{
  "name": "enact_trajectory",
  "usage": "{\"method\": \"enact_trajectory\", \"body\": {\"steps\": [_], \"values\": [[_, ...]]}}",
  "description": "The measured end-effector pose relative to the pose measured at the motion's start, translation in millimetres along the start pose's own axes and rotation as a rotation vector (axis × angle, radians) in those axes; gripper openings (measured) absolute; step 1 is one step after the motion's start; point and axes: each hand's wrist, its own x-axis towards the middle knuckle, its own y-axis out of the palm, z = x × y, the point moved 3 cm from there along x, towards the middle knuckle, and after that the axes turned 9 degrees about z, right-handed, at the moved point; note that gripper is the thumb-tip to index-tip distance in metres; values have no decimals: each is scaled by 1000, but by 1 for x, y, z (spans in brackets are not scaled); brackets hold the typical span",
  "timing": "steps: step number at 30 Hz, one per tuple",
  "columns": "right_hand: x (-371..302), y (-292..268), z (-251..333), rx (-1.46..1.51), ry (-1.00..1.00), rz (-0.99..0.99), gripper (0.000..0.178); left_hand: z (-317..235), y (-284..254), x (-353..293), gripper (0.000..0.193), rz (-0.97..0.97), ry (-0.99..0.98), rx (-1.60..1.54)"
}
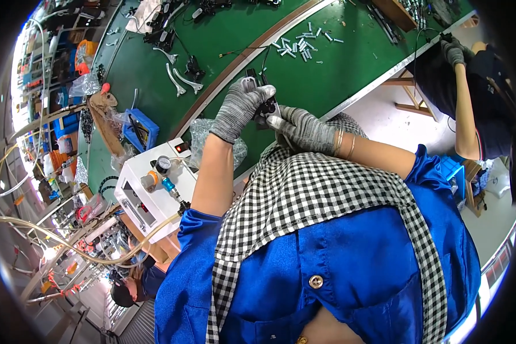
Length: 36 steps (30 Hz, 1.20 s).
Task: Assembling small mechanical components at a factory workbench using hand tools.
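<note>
Both my hands wear grey knitted gloves and meet at the near edge of the green workbench. My left hand is closed around a small black part with a thin cable, whose exact kind I cannot make out. From the right, my right hand pinches the lower end of the same part, where a greyish metal piece shows. The fingers cover much of it. Beyond my hands, several silver bolts lie loose on the bench. Curved silver levers rest to the left, beside another black cabled part.
A brown-and-silver rail runs along the green workbench. At left stand a white machine with a gauge, a blue bin and a plastic bag. A gloved co-worker is at the right; another person is lower left.
</note>
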Motion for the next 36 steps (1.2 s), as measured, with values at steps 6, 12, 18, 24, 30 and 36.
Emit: {"method": "enact_trajectory", "body": {"steps": [6,12,18,24,30,36], "values": [[28,-74,-16,-330,13,6,28,-9,2,-26,25,-24,-147,-196],[141,-90,-38,-1208,-306,-259,27,-1,-1,-36,26,-37,-130,-201],[190,-84,-39,-1502,-73,-55,36,-2,-13,-39,27,0,-125,-180],[144,-112,-43,-1267,-207,-314,20,-2,-16,-33,27,15,-149,-166],[40,-90,-6,-111,-32,-368,17,-6,-8,-29,26,23,-130,-165],[-32,-32,40,-220,-521,-394,18,-12,0,-23,27,19,-106,-62]]}}
